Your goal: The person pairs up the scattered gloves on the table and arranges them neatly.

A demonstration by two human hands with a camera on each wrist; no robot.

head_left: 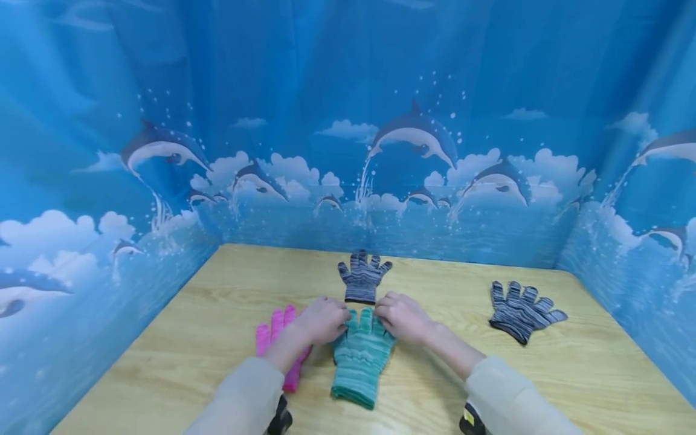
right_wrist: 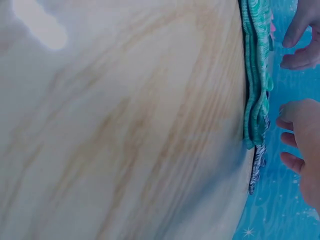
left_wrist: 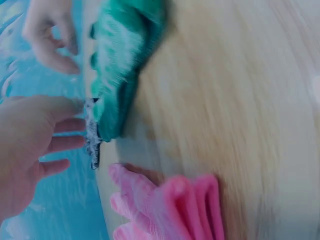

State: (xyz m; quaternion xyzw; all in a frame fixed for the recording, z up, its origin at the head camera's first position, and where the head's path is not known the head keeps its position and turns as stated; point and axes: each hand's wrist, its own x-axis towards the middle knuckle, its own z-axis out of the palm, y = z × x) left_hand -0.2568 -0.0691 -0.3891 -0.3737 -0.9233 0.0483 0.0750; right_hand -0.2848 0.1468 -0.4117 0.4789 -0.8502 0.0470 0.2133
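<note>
A green knit glove (head_left: 359,362) lies on the table with its cuff toward me, its edge showing stacked layers in the right wrist view. My left hand (head_left: 324,319) is at the left side of its fingers, and my right hand (head_left: 405,317) is at the right side. Seen from the left wrist, the left hand's (left_wrist: 37,142) fingers are loosely extended, tips right at the green glove (left_wrist: 117,60). The right hand (right_wrist: 305,145) has relaxed, slightly bent fingers close over the green glove's (right_wrist: 255,90) finger end. Partly behind my left forearm lies a pink glove (head_left: 292,376).
Beyond the green glove, a grey-and-black striped glove (head_left: 361,281) lies with fingers pointing away. Another striped glove (head_left: 522,314) is farther right. The wooden table (head_left: 217,302) ends at a blue dolphin-print curtain (head_left: 304,223) on the back and sides.
</note>
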